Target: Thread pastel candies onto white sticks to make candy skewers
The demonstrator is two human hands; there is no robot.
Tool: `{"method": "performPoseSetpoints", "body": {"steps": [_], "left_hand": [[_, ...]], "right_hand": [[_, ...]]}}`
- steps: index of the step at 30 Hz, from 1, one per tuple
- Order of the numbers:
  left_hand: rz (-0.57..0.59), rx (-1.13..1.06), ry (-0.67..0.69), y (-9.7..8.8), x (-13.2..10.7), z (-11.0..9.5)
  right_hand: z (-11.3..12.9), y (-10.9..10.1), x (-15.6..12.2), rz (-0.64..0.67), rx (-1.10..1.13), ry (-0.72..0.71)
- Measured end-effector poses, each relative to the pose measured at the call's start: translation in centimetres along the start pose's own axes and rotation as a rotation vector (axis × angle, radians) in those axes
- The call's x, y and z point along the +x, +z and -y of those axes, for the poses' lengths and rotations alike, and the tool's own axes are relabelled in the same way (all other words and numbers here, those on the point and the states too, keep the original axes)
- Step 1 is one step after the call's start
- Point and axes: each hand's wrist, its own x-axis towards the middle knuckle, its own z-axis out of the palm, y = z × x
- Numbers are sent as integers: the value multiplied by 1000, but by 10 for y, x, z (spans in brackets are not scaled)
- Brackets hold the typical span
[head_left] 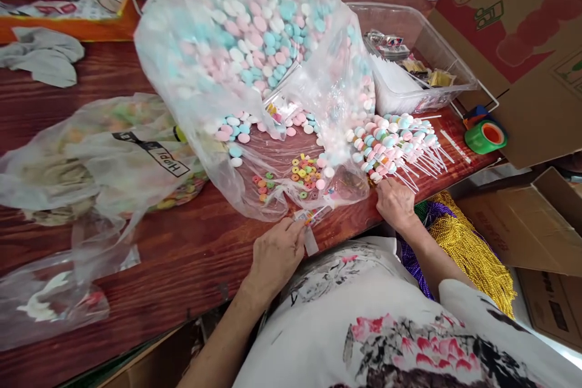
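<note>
A big clear plastic bag (213, 66) full of pink, blue and white oval candies lies open on the red-brown table (182, 254). Small coloured ring candies (304, 171) lie on its plastic near the front edge. My left hand (276, 251) rests on the table edge, its fingers pinched on a small clear packet (310, 223) holding a few candies. My right hand (394, 203) is closed at the near end of a pile of candy skewers on white sticks (394, 142); what its fingertips hold is hidden.
A second clear bag (104, 157) with printed label lies at the left, an empty bag (50, 297) nearer me. A clear tray (409, 66) of small packets, green tape roll (485, 135), cardboard boxes (522, 42) and gold bead strands (473, 254) are on the right.
</note>
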Motion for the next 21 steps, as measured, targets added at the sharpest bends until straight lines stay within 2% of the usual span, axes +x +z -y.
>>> {"method": "performPoseSetpoints", "body": {"steps": [4, 7, 11, 14, 16, 18, 21], "left_hand": [[-91, -357, -52, -3, -10, 13], [-109, -703, -128, -8, -10, 12], [40, -1300, -364, -21, -2, 0], [156, -1737, -523, -31, 9, -14], [212, -1882, -544, -33, 18, -25], [237, -1935, -543, -29, 28, -33], [189, -1984, -558, -17, 36, -34]], "right_hand": [[-15, -21, 1, -10, -18, 34], [-19, -26, 10, -22, 62, -4], [-7, -27, 18, -193, 306, -134], [16, -29, 17, -317, 470, -344], [33, -30, 15, -358, 513, -484], [48, -30, 14, -360, 529, -577], [56, -26, 13, -305, 547, -601]]}}
